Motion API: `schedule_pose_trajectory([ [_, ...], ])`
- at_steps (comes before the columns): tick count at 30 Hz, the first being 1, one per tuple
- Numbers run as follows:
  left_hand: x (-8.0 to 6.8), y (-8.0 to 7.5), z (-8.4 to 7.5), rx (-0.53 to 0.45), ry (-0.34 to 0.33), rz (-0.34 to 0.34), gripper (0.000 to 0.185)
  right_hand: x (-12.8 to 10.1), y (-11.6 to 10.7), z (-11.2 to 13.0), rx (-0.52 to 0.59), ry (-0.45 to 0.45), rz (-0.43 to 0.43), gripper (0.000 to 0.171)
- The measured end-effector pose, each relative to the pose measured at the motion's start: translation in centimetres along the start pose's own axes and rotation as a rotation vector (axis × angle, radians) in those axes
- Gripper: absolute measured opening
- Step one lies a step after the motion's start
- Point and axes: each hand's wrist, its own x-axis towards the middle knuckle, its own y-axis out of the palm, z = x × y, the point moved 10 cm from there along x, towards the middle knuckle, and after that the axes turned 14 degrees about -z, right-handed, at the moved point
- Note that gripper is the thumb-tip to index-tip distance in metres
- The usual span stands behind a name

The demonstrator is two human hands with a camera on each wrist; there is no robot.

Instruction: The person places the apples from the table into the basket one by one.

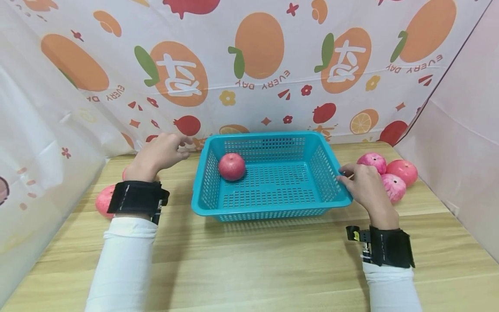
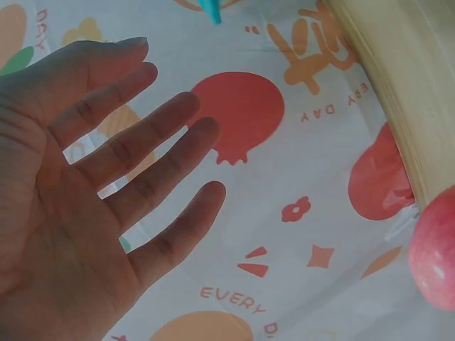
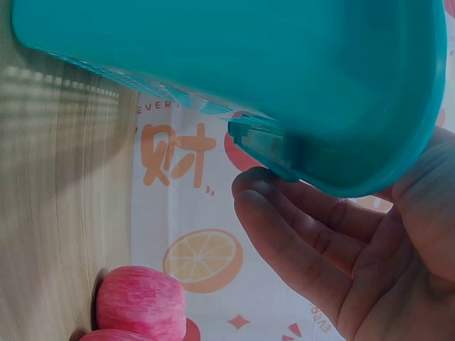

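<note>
A turquoise perforated plastic basket stands at the middle of the table, with one dark red round fruit at its left inside. At the basket's right end, my right hand pinches the rim between thumb and fingers. The right wrist view shows those fingers curled beneath the turquoise rim. My left hand hovers left of the basket, apart from it and holding nothing. Its fingers are spread and relaxed in the left wrist view. Below that wrist lies a pinkish-red apple; another behind it is mostly hidden.
Several pink-red apples sit together on the wooden table, just right of my right hand. A white cloth with printed fruit hangs behind the basket and along the left side. A pale wall borders the right.
</note>
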Motion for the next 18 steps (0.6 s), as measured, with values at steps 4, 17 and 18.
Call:
schedule_pose_trajectory([
  [4,-0.3,0.0,0.8,-0.002,-0.011,-0.009,0.038,0.0,0.0,0.0,-0.001,-0.002,-0.002,0.032],
  [17,-1.1,-0.8,2.8,0.007,-0.04,-0.007,0.038,0.0,0.0,0.0,-0.001,-0.001,0.003,0.033],
  [18,-1.2,-0.8,2.8,0.002,-0.039,-0.007,0.037,0.0,0.0,0.0,-0.001,-0.003,0.003,0.033],
])
